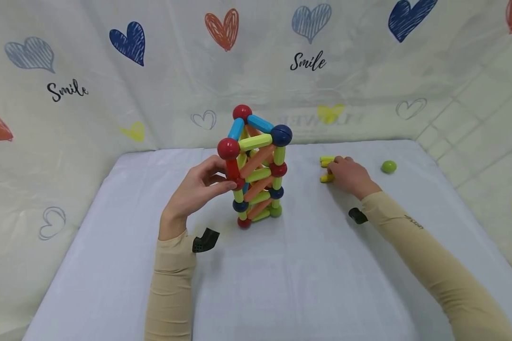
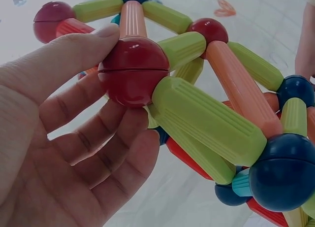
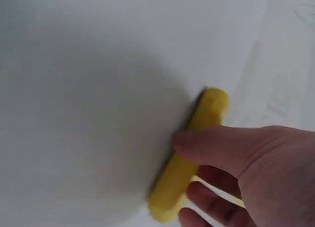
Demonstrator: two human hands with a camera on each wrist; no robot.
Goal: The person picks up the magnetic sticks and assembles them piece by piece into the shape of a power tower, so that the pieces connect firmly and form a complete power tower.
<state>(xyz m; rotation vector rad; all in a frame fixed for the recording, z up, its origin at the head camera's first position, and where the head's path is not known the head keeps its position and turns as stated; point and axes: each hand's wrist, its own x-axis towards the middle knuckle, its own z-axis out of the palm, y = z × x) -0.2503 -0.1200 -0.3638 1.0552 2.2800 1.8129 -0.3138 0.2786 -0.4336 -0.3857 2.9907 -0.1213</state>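
A tall tower of coloured sticks and balls [image 1: 257, 162] stands upright on the table, left of centre. My left hand [image 1: 192, 192] holds it from the left side. In the left wrist view the thumb and fingers grip a red ball [image 2: 135, 72] at a joint where light green and orange sticks meet. Farther right, my right hand [image 1: 351, 177] is down at the tabletop. It pinches a yellow stick [image 3: 172, 187], the thumb on the near side and the fingers on the far side. More yellow sticks [image 1: 327, 159] lie beside it, partly covered by the hand.
A green ball [image 1: 389, 166] lies on the white tabletop [image 1: 307, 284] to the right of my right hand. Behind the table's far edge hangs a pale cloth [image 1: 256, 66] printed with hearts and words. Dark wrist-camera pieces [image 1: 205, 240] project beside each wrist.
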